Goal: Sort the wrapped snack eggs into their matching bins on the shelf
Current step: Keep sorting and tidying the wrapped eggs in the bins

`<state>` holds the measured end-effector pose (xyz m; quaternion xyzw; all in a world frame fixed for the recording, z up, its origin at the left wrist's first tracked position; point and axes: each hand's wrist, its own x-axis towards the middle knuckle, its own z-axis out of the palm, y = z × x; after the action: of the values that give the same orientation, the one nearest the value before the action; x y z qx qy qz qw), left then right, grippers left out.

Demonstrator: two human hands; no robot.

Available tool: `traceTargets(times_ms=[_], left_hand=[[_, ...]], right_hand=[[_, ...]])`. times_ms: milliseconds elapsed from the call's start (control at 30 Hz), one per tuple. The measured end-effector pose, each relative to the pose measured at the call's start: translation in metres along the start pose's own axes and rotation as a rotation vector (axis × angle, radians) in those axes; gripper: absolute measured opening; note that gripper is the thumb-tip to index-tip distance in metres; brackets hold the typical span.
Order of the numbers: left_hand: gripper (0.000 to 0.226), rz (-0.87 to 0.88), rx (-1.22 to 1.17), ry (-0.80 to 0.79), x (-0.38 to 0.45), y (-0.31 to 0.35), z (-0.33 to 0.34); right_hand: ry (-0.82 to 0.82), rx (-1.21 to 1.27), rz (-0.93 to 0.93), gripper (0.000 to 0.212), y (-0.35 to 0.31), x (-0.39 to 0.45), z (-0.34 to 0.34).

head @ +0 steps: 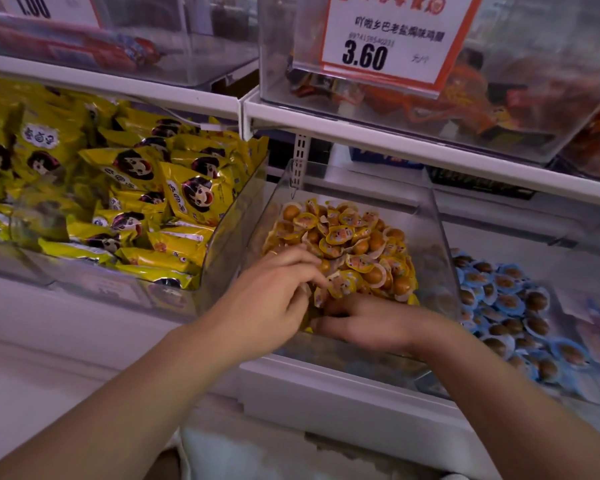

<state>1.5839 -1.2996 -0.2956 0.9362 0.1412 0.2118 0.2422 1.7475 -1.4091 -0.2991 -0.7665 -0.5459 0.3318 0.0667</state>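
A clear plastic bin (433, 216) in the middle of the lower shelf holds a heap of yellow-wrapped snack eggs (343, 237). Both my hands are inside its near end. My left hand (274, 299) has its fingers curled among the eggs, and its fingertips pinch a yellow-wrapped egg (340, 284). My right hand (371, 323) lies low at the front of the heap with its fingers bent into the eggs; what it holds is hidden. To the right, blue-wrapped snack eggs (506, 299) fill the neighbouring bin.
A bin of yellow snack packets (118, 188) stands to the left. Above, a shelf (395, 133) carries clear bins of red and orange packets and a price sign (385, 39) reading 3.60. A white ledge (343, 403) runs along the front.
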Motion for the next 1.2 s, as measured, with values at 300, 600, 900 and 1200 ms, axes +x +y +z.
traceTargets(times_ms=[300,600,900,1200], left_hand=[[0.032,0.008,0.009,-0.008,0.003,-0.002,0.002],[0.032,-0.011,-0.021,0.011,0.005,0.000,0.002],[0.030,-0.035,-0.118,0.129,0.008,-0.004,0.006],[0.051,-0.127,-0.147,0.109,0.019,0.013,0.020]], right_hand=[[0.050,0.122,0.001,0.035,-0.001,0.004,0.003],[0.010,0.388,-0.009,0.053,-0.004,-0.006,0.002],[0.295,0.858,0.049,0.021,-0.009,-0.005,0.003],[0.267,1.902,0.102,0.051,-0.015,0.004,-0.012]])
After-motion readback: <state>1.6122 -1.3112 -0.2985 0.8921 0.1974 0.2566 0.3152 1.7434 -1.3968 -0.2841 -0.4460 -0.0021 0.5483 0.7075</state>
